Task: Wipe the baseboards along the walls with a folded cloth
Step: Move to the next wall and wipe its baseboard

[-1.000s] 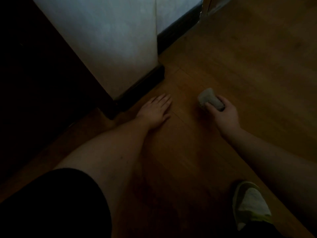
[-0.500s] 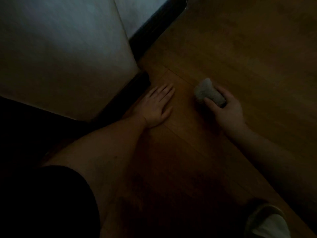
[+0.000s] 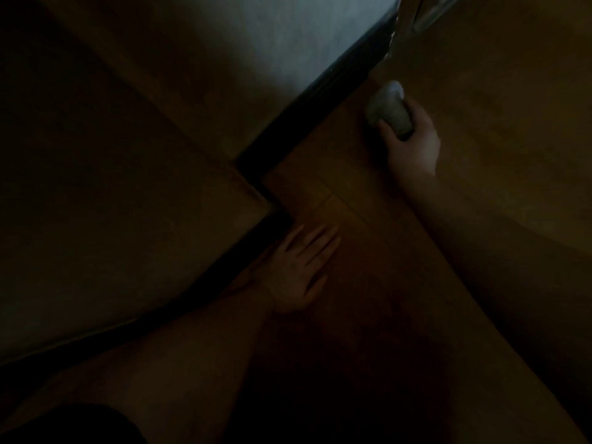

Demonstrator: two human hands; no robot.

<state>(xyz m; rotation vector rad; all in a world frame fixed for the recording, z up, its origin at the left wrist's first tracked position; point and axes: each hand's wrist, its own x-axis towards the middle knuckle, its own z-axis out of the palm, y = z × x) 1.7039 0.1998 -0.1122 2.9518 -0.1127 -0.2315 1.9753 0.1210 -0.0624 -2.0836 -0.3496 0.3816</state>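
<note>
Reaching our right hand (image 3: 411, 145) forward, gripping the folded cloth (image 3: 387, 108) nearer the baseboard (image 3: 323, 97) than before, left hand (image 3: 301, 270) still flat, fingers straight, on the floor (image 3: 368, 238).

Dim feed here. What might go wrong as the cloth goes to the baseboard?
1. The scene is very dark and the baseboard is dark too, so missed patches may go unseen.
2. The right hand grips the cloth bunched up, so little of it may meet the board.
3. The left hand rests flat on the floor as a prop; reaching further could shift that support.
</note>
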